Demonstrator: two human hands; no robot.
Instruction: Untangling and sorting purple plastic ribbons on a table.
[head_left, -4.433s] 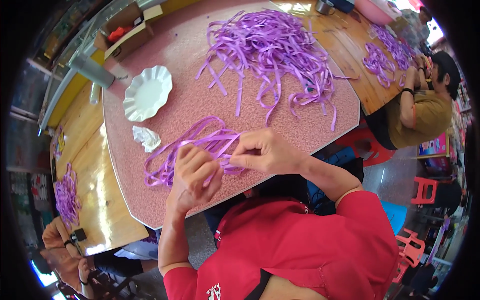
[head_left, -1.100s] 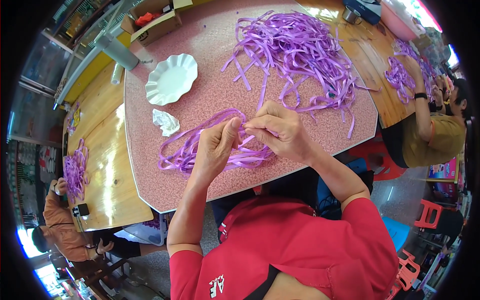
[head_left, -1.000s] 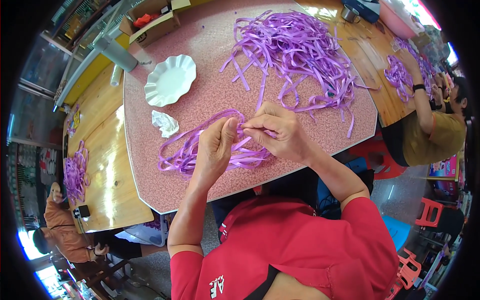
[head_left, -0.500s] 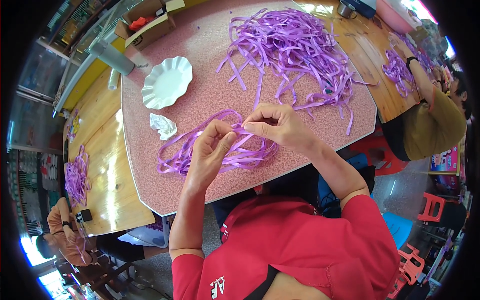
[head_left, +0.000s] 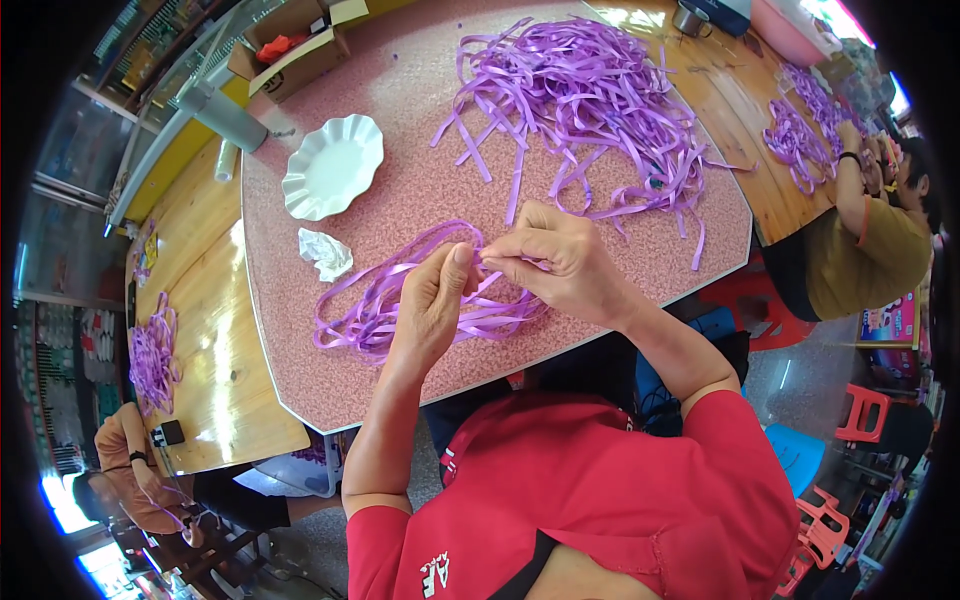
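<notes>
Both hands meet above the looped purple ribbon bundle (head_left: 420, 300) on the pink table (head_left: 420, 180) — left hand (head_left: 432, 305) and right hand (head_left: 560, 262) each pinch one strand fingertip to fingertip (its long axis runs left-right), equally near; the loose ribbon pile (head_left: 590, 100) lies farther off.

1. Purple ribbon strips (head_left: 400, 305): thin, smooth plastic, slightly glossy.
2. Loose ribbon pile (head_left: 590, 100): same shiny plastic.
3. Desk (head_left: 400, 180): pink speckled top, matt and finely grainy.
4. Scalloped dish (head_left: 333, 167): white, smooth, glossy.
5. Crumpled tissue (head_left: 326, 252): white, matt paper.
6. Side table (head_left: 215, 330): varnished wood, glossy.
7. Shirt (head_left: 600, 500): red matt cloth.
</notes>
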